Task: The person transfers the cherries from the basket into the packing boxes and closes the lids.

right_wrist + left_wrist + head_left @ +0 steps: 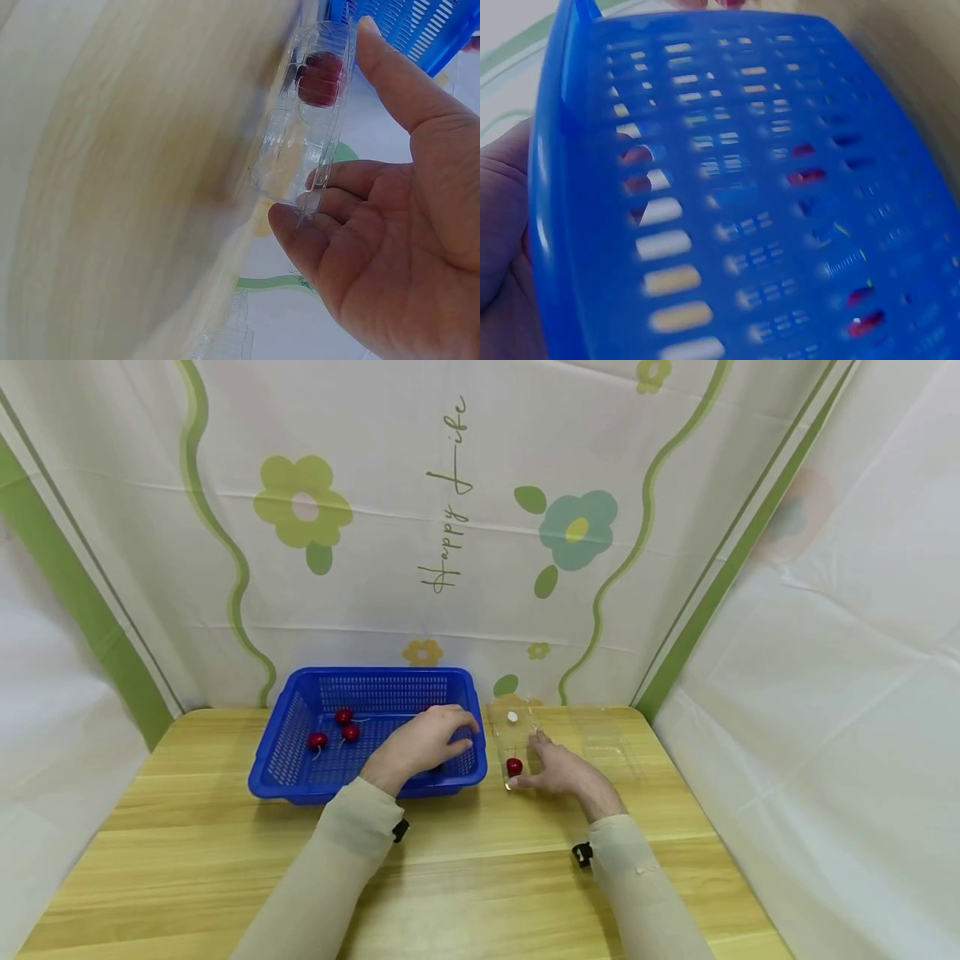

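A blue plastic basket (367, 797) holds several red cherries (317, 741) with stems. Over its right end is my left hand (425, 739), palm down, thumb and fingers apart. In the left wrist view, the slotted basket wall (705, 180) covers much of that hand (502, 232); nothing shows between its fingertips. Right of the basket lies a clear plastic container (337, 127) with one cherry (513, 767) at its near end. My right hand (562, 770) holds this container, thumb at the near end and fingers along the right side.
Another clear plastic piece (607, 747) lies on the wooden table (450, 893) to the right of my right hand. A white round spot (512, 717) shows at the container's far end. A printed curtain (375, 568) stands behind the table, with white cloth on both sides.
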The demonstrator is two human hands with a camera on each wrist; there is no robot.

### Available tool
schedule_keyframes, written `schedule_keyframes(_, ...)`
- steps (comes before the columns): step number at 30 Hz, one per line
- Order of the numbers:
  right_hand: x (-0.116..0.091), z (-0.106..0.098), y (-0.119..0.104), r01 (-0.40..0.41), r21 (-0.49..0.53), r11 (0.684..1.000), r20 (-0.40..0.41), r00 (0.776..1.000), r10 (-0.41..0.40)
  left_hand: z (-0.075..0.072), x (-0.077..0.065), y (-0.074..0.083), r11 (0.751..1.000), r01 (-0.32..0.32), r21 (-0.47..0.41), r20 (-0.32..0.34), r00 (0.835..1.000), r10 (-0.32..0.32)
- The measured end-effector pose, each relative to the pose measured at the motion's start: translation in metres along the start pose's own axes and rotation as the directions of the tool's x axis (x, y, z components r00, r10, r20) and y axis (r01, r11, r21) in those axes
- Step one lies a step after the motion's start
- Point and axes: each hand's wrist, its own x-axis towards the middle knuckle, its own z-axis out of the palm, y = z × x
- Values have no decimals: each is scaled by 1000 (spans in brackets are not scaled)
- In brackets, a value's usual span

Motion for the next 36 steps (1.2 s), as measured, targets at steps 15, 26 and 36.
schedule_keyframes(15,0,1,3,17,-14,1000,0,1000,-17,-6,-24,-38,997,78,-28,-4,997,-78)
schedule_keyframes(26,-1,0,1,17,-10,1000,0,1000,-17,-14,-44,-66,989,150,1,0,989,-150)
schedule_keyframes(36,-1,0,2,20,-14,1000,2,1000,-20,-15,-53,-78,976,192,100,52,979,-198)
